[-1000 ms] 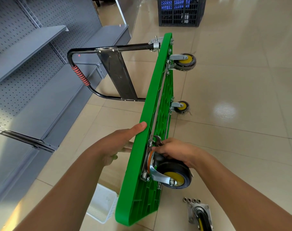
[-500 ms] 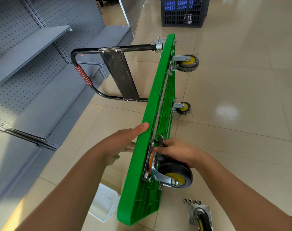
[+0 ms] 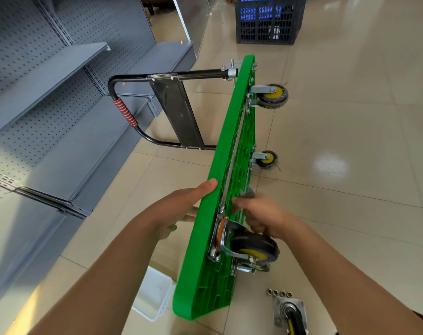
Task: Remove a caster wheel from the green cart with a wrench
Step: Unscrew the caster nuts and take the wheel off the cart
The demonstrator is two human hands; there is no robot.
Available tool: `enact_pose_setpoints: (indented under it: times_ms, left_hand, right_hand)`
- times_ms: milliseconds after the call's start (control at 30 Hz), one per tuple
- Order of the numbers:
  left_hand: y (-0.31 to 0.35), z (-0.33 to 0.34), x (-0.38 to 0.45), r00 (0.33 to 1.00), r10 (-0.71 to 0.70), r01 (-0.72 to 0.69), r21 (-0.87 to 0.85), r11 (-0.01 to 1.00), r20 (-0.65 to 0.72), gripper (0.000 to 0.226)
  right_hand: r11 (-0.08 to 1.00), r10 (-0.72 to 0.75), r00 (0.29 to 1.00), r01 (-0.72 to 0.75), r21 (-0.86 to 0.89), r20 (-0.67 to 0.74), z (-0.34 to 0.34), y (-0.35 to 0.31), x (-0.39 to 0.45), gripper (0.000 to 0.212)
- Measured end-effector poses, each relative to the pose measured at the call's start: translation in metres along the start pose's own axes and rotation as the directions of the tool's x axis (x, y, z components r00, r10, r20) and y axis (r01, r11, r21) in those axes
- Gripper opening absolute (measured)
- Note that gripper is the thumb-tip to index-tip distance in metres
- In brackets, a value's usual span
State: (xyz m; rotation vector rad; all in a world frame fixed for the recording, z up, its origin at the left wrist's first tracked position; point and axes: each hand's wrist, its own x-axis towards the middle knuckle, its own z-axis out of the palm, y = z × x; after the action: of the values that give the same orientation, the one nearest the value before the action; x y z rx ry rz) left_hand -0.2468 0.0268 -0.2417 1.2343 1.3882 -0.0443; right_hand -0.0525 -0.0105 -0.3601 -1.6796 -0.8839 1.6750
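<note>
The green cart (image 3: 217, 189) stands on its long edge on the floor, deck facing the person's left, ribbed underside facing right, its length running straight away from them toward the black handle (image 3: 162, 76).

The left hand (image 3: 181, 204) is clamped over the top edge of the deck, thumb lying along the rim and fingers out of sight on the far face, steadying the cart.

The right hand (image 3: 263, 216) is on the underside, closed around a wrench (image 3: 248, 193); only a blurred bit of metal pokes out beyond the fingertips, so I cannot tell whether it sits on a bolt.

The caster wheel (image 3: 251, 250) being worked on lies just below and nearer than that hand, almost touching the wrist, its mounting plate flat against the underside. The bolts at the plate's upper corners are right beside the right hand's fingers; the lower ones sit beneath the wheel, closer to the floor.

The right hand is plainly the one placed to turn them, by swinging the wrench in the plane of the underside. Near the right forearm, a detached wheel (image 3: 290, 315) and a row of nuts (image 3: 279, 293) lie on the floor.
</note>
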Motion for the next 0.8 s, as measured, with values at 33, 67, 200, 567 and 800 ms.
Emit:
enact_pose_setpoints:
  times_ms: [33, 67, 200, 567, 800]
  left_hand:
    - [0.003, 0.001, -0.006, 1.000, 0.000, 0.000, 0.000, 1.000, 0.000, 0.054]
    - [0.005, 0.005, -0.011, 1.000, 0.020, -0.020, 0.006, 1.000, -0.019, 0.050]
    - [0.001, 0.025, -0.016, 0.866, 0.301, -0.094, 0.461, 0.882, -0.400, 0.063]
    - [-0.045, 0.093, -0.007, 0.596, 0.748, 0.001, 0.932, 0.362, -0.291, 0.071]
    - [-0.053, 0.082, 0.004, 0.561, 0.803, -0.023, 0.965, 0.259, -0.202, 0.082]
  right_hand:
    - [0.999, -0.030, 0.996, 0.033, 0.035, -0.080, -0.006, -0.005, 0.001, 0.030]
    - [0.992, -0.067, 0.987, 0.081, 0.092, -0.148, -0.012, -0.011, 0.000, 0.029]
    - [0.917, -0.197, 0.928, 0.288, 0.276, -0.316, -0.031, -0.054, -0.001, 0.029]
    - [0.984, -0.142, 0.931, 0.169, 0.051, -0.335, -0.026, -0.143, 0.049, 0.029]
    - [0.963, -0.094, 0.970, 0.146, 0.229, -0.223, -0.024, -0.145, 0.046, 0.014]
